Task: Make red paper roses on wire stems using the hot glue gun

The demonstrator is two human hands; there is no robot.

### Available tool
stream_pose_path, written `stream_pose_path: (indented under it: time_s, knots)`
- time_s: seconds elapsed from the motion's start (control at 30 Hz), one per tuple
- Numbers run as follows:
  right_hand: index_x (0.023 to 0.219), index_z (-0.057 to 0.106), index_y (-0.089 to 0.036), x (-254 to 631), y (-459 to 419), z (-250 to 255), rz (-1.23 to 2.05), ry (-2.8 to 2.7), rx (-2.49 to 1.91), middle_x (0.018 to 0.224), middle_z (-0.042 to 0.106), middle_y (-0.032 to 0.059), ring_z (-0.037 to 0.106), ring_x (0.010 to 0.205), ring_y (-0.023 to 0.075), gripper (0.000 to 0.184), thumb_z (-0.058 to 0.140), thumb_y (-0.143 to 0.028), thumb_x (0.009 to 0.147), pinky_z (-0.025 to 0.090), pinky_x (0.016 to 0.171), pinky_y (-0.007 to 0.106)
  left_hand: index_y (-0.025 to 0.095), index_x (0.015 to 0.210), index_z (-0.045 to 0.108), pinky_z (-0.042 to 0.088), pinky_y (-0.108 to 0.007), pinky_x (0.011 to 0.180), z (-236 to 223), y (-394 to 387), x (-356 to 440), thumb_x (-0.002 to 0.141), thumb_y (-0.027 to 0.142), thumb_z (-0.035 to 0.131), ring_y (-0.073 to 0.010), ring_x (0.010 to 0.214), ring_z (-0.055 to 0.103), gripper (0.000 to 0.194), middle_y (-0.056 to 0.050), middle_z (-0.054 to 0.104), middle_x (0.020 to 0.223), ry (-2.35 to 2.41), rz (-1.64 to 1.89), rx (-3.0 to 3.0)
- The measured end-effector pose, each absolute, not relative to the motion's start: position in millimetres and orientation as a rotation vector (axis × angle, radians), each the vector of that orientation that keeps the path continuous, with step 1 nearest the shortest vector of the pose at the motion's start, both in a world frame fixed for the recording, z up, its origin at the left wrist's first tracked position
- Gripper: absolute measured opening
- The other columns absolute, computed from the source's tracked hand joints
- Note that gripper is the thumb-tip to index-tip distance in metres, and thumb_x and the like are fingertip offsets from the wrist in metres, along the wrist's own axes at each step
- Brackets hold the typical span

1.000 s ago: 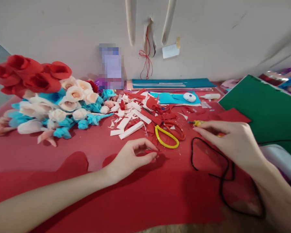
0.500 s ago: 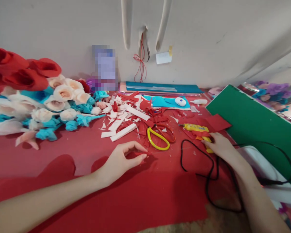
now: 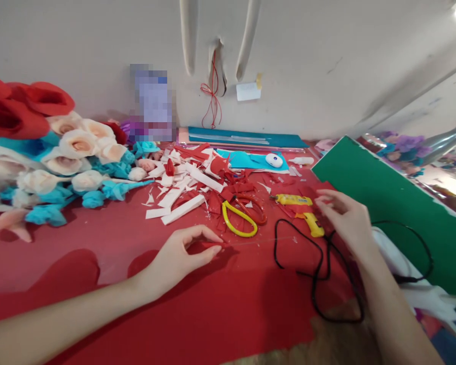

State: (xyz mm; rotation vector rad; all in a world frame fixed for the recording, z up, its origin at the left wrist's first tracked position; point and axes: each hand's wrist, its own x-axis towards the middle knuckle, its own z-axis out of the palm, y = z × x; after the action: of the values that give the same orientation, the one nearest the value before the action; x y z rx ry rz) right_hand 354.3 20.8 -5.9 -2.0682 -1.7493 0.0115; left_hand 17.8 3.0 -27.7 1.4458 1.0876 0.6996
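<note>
My left hand [image 3: 188, 256] is closed in a pinch at the middle of the table. Between its thumb and fingers is a small red paper piece [image 3: 209, 245], mostly covered by them. A yellow hot glue gun [image 3: 294, 200] lies on its side, its handle towards me and its black cord [image 3: 319, 279] looped in front. Just right of its handle, my right hand [image 3: 344, 215] hovers with thumb and fingers apart, near some red paper. A thin clear glue strand [image 3: 266, 240] stretches rightward from my left fingertips. Scissors [image 3: 240, 218] with one yellow and one orange-red handle lie beyond my left hand.
White and red paper scraps [image 3: 190, 185] pile up behind the scissors. Paper flowers [image 3: 79, 147] crowd the left side. A green board [image 3: 395, 203] leans at the right. A white round device [image 3: 274, 160] rests on blue paper. Red sheets [image 3: 213, 309] cover the front.
My right hand has let go of the glue gun's handle and lifted off to its right. My left hand keeps its pinch. The whole view has shifted slightly.
</note>
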Motion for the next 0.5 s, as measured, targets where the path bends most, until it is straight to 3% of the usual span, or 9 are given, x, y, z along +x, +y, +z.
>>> stream_pose_path:
  time_s: [0.2, 0.5]
  knots:
    - [0.104, 0.053, -0.015, 349.6, 27.9, -19.5, 0.046, -1.872, -2.135, 0.103, 0.055, 0.0065, 0.055, 0.087, 0.0157, 0.025, 0.048, -0.032, 0.086, 0.048, 0.075, 0.035, 0.017, 0.076, 0.058, 0.044, -0.018, 0.064, -28.3, 1.6, 18.3, 0.073, 0.029, 0.06, -0.0114, 0.069, 0.058, 0.013, 0.001, 0.063, 0.074, 1.049, 0.706, 1.415]
    - [0.108, 0.051, -0.015, 378.3, 76.5, 16.4, -0.017, -1.675, -2.294, 0.107, 0.053, 0.0067, 0.054, 0.091, 0.0178, 0.029, 0.048, -0.032, 0.086, 0.048, 0.076, 0.036, 0.015, 0.078, 0.056, 0.046, -0.02, 0.061, -27.8, 0.4, 16.5, 0.072, 0.03, 0.059, -0.0117, 0.064, 0.059, 0.017, -0.001, 0.063, 0.07, 1.028, 0.701, 1.386]
